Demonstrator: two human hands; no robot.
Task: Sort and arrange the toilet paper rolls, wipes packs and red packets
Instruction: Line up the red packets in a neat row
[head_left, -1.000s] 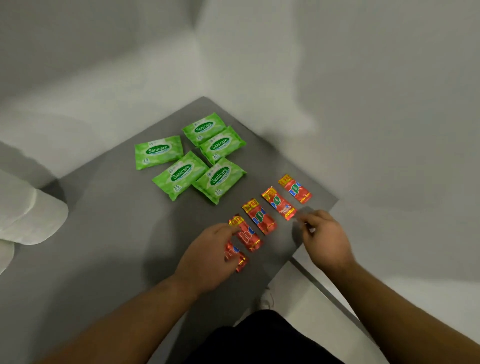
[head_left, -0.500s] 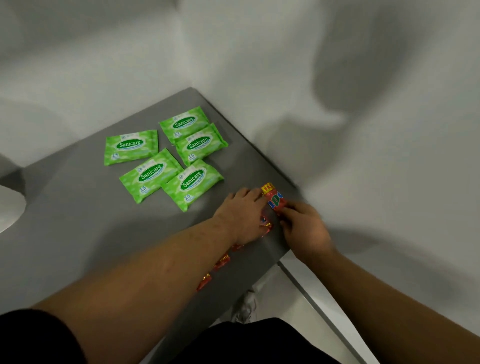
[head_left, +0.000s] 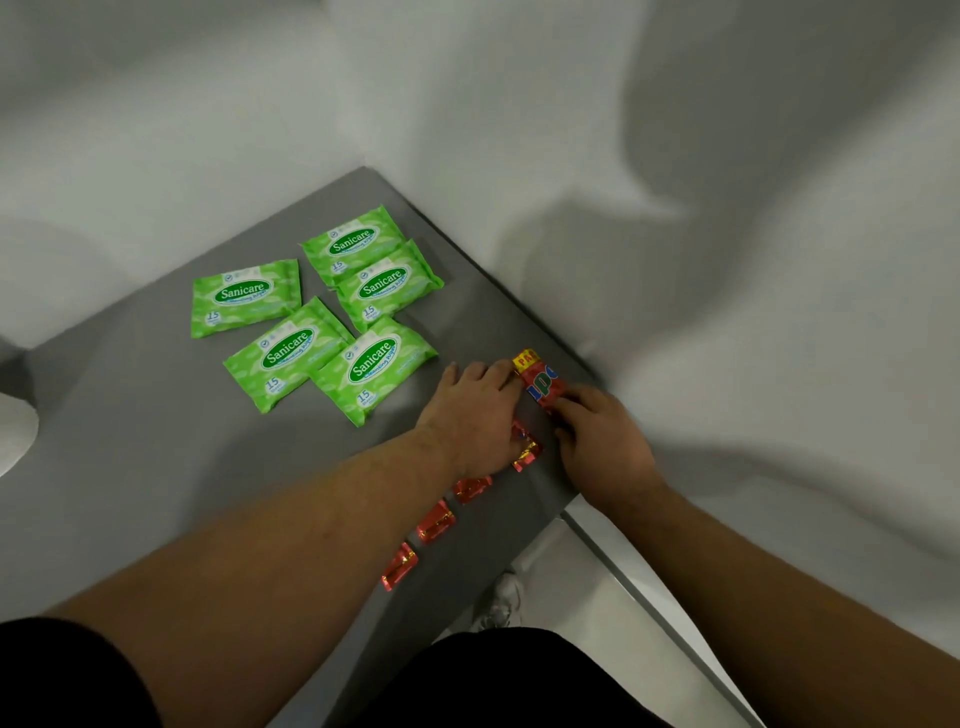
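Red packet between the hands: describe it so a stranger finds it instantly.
Find the grey table and its right-hand corner, where a row of red packets ends. The red packet lies between the left hand and right hand; only it shows its yellow-topped, lettered face.

A table (head_left: 130, 467) is spread across the left and centre of the frame, with its far corner set at the upper centre. Five wipes packs (head_left: 288, 353) are clustered on it left of centre: one is laid apart at the left, two are overlapped at the upper right of the cluster, and two are placed side by side below them. A row of packets (head_left: 436, 522) is run diagonally along the table's right edge, from lower centre up to the right. The left hand (head_left: 475, 415) is laid over the row's upper part. The endmost packet (head_left: 537, 382) is set at the row's upper end, between the two hands, and is pinched at its lower end by the right hand (head_left: 605, 447).
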